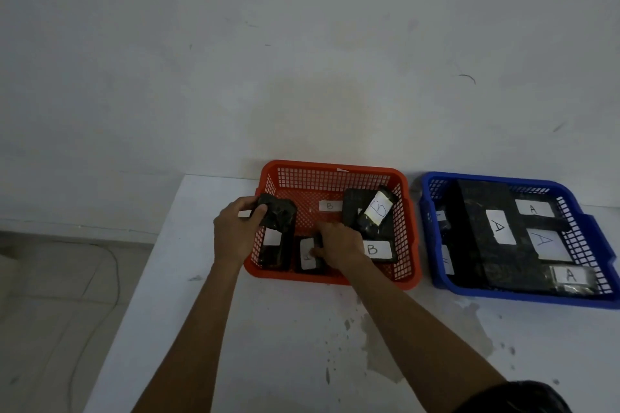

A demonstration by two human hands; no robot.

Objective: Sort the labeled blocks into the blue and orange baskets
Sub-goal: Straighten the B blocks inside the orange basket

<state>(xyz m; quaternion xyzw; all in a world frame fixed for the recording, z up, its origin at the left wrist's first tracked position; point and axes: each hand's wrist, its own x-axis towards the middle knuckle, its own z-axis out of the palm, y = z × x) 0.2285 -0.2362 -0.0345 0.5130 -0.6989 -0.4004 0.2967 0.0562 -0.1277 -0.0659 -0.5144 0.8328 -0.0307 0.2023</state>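
Head view looks down on a white tabletop, stained with dark flecks near its middle, which carries two plastic mesh baskets side by side against a pale wall. An orange rectangular basket sits on the left and a blue rectangular basket just to its right, the two near each other but apart. The left hand is at the orange basket's left rim, its fingers and thumb curled round a black wrapped block whose label does not show; the block is held at the rim, above another black block with a white label lying along the basket's left wall. The right hand reaches into the front of the same basket, its fingers bent down onto a small black block with a white label on the basket floor; whether they pinch it or only touch it I cannot tell. Further right in the orange basket lie a flat black block marked B, a black cylinder-like block with a B label leaning on a dark flat piece, and a loose-looking white B label on the floor. The blue basket holds black blocks bearing white A labels. A thin cable trails on the tiled floor at left.
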